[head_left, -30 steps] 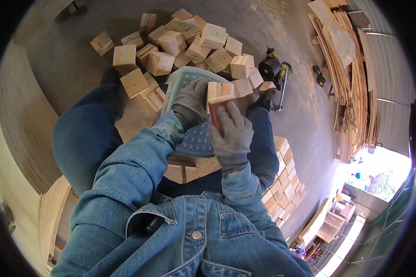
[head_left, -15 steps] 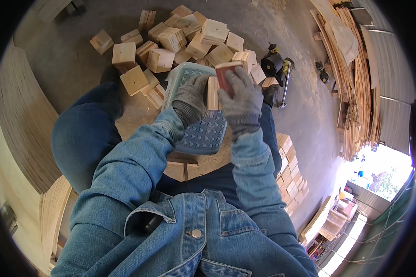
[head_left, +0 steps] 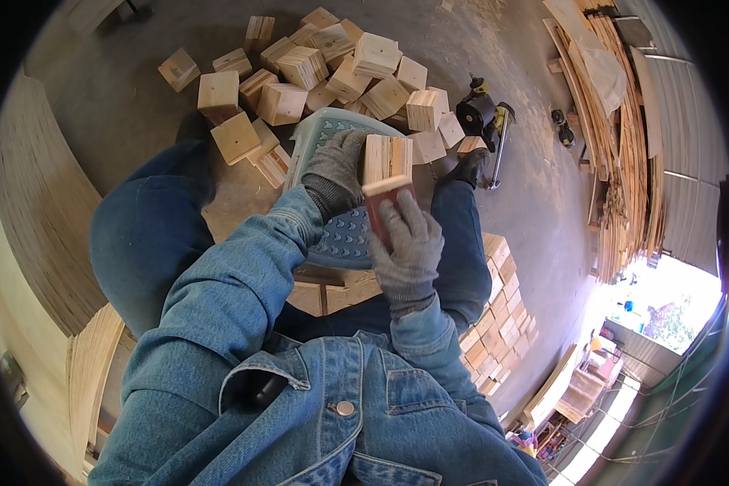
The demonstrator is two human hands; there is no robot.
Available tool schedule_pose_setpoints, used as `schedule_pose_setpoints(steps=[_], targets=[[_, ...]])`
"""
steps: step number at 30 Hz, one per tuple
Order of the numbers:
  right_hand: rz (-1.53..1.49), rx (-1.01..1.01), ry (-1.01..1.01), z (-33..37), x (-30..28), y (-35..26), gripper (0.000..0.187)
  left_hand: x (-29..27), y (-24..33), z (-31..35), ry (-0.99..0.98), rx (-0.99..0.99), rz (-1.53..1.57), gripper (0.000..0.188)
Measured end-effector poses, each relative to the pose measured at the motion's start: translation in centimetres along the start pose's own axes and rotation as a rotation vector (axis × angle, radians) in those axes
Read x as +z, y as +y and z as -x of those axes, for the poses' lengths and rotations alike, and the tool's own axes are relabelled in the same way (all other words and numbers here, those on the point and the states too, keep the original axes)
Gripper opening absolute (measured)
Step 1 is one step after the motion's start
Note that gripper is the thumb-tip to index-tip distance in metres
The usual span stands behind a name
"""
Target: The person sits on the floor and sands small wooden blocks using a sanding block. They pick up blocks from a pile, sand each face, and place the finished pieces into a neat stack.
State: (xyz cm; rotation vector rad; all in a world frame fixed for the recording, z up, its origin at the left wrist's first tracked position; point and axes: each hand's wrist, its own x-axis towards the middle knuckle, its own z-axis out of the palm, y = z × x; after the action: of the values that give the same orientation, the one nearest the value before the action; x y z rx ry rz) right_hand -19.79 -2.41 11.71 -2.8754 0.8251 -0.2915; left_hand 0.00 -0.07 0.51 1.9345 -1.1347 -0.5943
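My left hand point(head_left: 334, 172), in a grey glove, is closed on the left side of a layered wooden block point(head_left: 387, 156). Under the block is a pale blue-green plastic stool point(head_left: 344, 243) with a raised pattern on its top. In my gloved right hand point(head_left: 409, 253) is a sanding block point(head_left: 387, 212), a flat piece of wood faced in dark red. It is tilted against the near edge of the wooden block. My fingers lie over its right side, and the contact between the two pieces is partly hidden.
Beyond the stool several wooden blocks point(head_left: 301, 68) lie in a loose pile. A yellow-and-black power tool point(head_left: 479, 112) stands on the floor by my right foot. Neatly stacked blocks point(head_left: 502, 324) sit right of my leg. Long boards point(head_left: 633, 162) lean along the right wall.
My right hand has drawn the sanding block toward me, from the right side of the wooden block to its near edge. More of the wooden block's layered face now shows.
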Motion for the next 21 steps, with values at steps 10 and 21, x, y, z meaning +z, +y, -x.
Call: schedule_pose_setpoints(steps=[10, 21], targets=[[-0.194, -0.055, 0.123, 1.1, 0.0, 0.2, 0.060, 0.0, 0.2, 0.3, 0.040, 0.003, 0.000, 0.097], [-0.316, 0.003, -0.111, 5.4, 2.2, 2.7, 0.059, -2.9, 0.7, 0.4, 0.119, 0.113, 0.429, 0.100]])
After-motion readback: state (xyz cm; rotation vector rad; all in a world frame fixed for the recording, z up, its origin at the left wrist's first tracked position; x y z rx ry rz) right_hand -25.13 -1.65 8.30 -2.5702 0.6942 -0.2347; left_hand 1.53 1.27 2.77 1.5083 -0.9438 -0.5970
